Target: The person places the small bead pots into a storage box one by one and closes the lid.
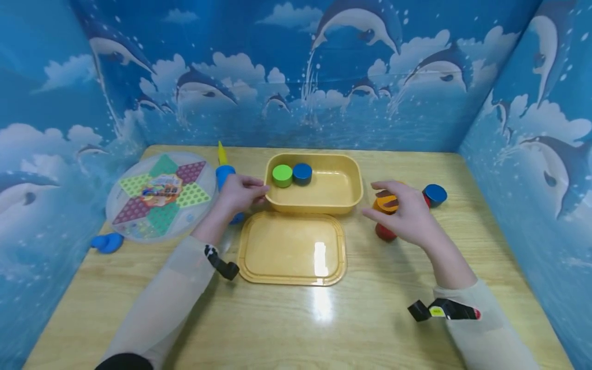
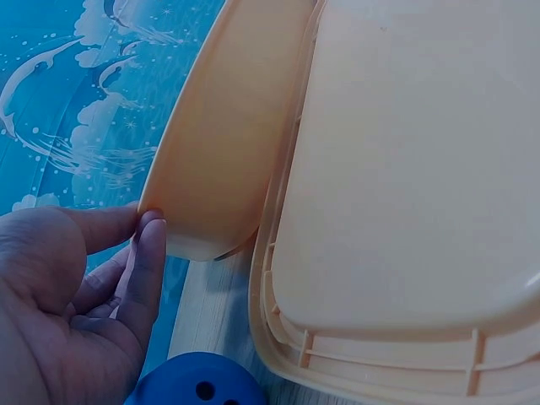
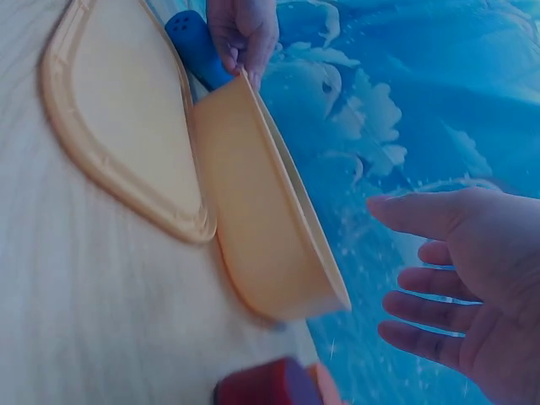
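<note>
A yellow plastic box (image 1: 314,209) stands at the back middle, holding a green round block (image 1: 282,176) and a blue round block (image 1: 302,174) at its left end. My left hand (image 1: 243,192) pinches the box's left rim between thumb and fingers, plain in the left wrist view. The matching yellow lid (image 1: 291,249) lies flat in front of the box. Right of the box, my right hand (image 1: 407,213) hovers with fingers spread and nothing held. Partly hidden under it are an orange block (image 1: 382,206) and a red block (image 1: 385,233); another blue block (image 1: 435,195) sits beyond.
A round translucent case (image 1: 162,236) with a star-patterned game board lies at the left. Between it and the box is a blue cylinder (image 1: 225,172) with a yellow pointed piece (image 1: 222,153). A small blue object (image 1: 107,243) sits near the left edge. Dolphin-printed walls (image 1: 296,113) enclose the table.
</note>
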Tool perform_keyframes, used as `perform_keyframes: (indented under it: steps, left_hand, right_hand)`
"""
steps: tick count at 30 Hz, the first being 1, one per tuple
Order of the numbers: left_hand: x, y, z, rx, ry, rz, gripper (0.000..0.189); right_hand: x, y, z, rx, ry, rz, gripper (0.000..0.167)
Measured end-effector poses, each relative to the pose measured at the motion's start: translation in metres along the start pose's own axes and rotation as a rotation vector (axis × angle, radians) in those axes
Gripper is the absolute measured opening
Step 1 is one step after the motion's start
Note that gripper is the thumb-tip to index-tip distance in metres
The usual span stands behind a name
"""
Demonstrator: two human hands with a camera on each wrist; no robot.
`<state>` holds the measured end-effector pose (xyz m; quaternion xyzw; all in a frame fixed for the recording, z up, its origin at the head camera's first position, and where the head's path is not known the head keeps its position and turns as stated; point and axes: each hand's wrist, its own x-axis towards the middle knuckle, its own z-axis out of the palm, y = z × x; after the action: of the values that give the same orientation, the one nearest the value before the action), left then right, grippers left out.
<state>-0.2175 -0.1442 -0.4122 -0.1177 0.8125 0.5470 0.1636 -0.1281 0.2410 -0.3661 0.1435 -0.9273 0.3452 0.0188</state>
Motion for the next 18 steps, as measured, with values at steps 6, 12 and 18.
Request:
perform_keyframes:
  steps: [6, 12, 18]
  left_hand:
    - [-0.002, 0.001, 0.000, 0.011, -0.004, 0.016, 0.036]
    - [-0.005, 0.003, -0.001, 0.016, -0.008, 0.013, 0.036]
    - [-0.003, 0.003, 0.000, 0.011, -0.012, -0.003, 0.035]
  right_hand:
    - [-0.022, 0.021, -0.002, -0.015, 0.059, 0.002, 0.058]
    - [-0.038, 0.039, -0.009, -0.039, 0.073, 0.070, 0.064]
    - [-0.048, 0.056, -0.021, -0.049, 0.084, 0.099, 0.063]
